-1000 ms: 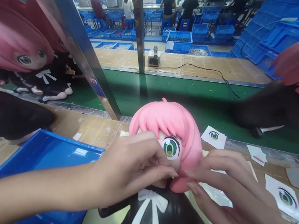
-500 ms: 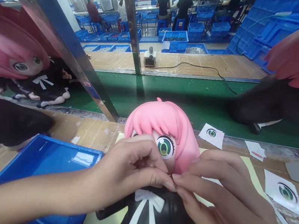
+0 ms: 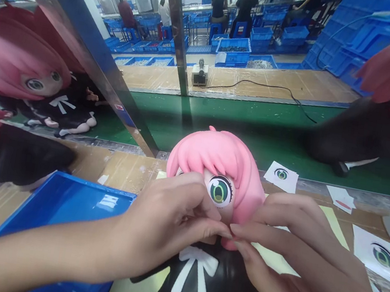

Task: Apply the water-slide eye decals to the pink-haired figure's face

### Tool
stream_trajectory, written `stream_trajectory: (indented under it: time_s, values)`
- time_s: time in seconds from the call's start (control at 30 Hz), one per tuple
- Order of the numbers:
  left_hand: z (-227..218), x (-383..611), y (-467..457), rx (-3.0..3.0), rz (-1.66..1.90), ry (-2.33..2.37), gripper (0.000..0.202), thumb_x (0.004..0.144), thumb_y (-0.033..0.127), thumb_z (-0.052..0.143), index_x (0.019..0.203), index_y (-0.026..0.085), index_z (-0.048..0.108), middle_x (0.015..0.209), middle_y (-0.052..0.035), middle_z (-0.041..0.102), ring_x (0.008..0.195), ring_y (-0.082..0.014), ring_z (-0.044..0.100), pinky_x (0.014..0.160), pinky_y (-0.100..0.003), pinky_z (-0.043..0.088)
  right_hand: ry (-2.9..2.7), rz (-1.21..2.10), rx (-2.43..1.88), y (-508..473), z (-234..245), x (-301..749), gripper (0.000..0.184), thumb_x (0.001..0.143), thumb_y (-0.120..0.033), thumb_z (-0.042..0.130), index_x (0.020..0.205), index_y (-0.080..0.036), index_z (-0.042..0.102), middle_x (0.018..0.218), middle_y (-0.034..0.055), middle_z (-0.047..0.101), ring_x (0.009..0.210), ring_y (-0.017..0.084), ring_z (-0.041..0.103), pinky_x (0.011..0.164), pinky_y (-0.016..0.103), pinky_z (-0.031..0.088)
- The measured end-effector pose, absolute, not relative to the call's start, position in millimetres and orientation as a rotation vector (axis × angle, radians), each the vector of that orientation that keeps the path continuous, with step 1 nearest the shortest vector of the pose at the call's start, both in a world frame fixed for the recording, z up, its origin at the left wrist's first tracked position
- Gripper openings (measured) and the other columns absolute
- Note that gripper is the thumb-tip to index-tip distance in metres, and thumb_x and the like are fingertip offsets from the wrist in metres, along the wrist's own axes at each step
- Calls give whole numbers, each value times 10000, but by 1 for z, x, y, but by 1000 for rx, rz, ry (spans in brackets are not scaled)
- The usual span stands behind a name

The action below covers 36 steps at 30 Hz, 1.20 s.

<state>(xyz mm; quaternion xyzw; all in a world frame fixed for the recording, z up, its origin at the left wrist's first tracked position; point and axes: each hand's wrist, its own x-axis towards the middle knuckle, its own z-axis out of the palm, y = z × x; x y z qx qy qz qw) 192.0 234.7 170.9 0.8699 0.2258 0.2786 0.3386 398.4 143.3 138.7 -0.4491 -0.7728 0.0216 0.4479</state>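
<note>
A pink-haired figure [image 3: 213, 149] in a black dress with a white bow [image 3: 198, 285] lies face up in front of me. One green eye [image 3: 220, 190] shows on its face; the other is mostly behind my fingers. My left hand [image 3: 171, 226] is closed in a pinch over the lower face, thumb and fingertip together. Close against it, my right hand [image 3: 296, 256] pinches with thumb and forefinger, their tips nearly meeting the left ones. Whatever lies between the fingertips is too small or hidden to make out.
A blue bin [image 3: 74, 206] stands at the left. Paper sheets with a printed eye [image 3: 381, 255] and a smaller eye [image 3: 281, 174] lie at the right. More pink-haired figures [image 3: 43, 77] sit on both sides. Beyond the green belt [image 3: 228, 121], people work among blue crates.
The whole view has shifted slightly, so the scene sits a little further right. Both hands keep their pinches together over the figure's lower face, with little movement.
</note>
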Motion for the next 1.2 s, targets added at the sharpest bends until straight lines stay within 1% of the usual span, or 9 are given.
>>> stream_trajectory:
  time_s: [0.07,0.27,0.37,0.5,0.63,0.7,0.8,1.03,1.2]
  values:
    - [169,191,234,2401,774,578,161,922,224,748,817,160,644,741,13,649,639,-75,578,541,-177,432,-1907,70,-1123,144,139,397,174,925,-61,646,1038,-184,696,970,31,666,985,164,593,858,324,525]
    - [165,190,229,2729,956,514,160,908,128,722,802,135,603,677,17,557,581,-81,473,501,-227,367,-1940,3,-1136,143,140,396,195,916,-26,658,1049,-166,687,1006,29,649,1009,172,554,938,354,476]
    - [166,190,226,2822,969,489,151,906,123,720,795,128,618,668,1,558,580,-97,463,502,-254,350,-1961,-58,-1132,143,141,395,189,911,-1,655,1041,-134,681,1005,37,647,1003,176,543,934,364,465]
    - [167,190,224,2869,962,479,160,924,106,674,781,151,617,667,10,544,583,-104,447,516,-271,332,-1996,-120,-1111,145,141,392,186,901,34,640,1021,-106,669,1006,47,660,992,178,543,901,374,471]
    - [166,190,223,2873,952,475,149,932,93,634,798,161,627,682,8,552,590,-117,456,524,-287,344,-1992,-184,-1111,144,138,392,190,871,34,667,1009,-96,665,994,67,667,998,216,543,861,396,480]
    - [166,189,222,2883,957,462,145,923,72,625,806,157,636,690,6,561,596,-120,469,527,-289,359,-1976,-173,-1133,142,136,392,186,874,26,664,997,-114,664,983,68,668,996,228,541,852,402,477]
    - [166,189,221,2889,945,468,159,933,84,616,795,159,637,690,10,564,598,-118,475,527,-280,376,-1944,-122,-1164,142,136,392,182,894,8,643,988,-147,660,975,59,673,996,233,547,857,405,476]
    - [163,189,224,2885,998,464,103,927,100,670,842,153,648,690,16,568,583,-117,477,518,-276,368,-1946,-71,-1135,148,140,393,127,904,-1,649,908,-124,682,895,61,665,923,186,558,855,360,453]
    - [169,187,231,2911,1071,316,126,912,105,689,790,119,659,657,2,563,571,-124,497,499,-298,345,-1956,-48,-1126,148,142,395,114,929,-22,644,968,-112,701,939,66,682,970,172,571,883,334,464]
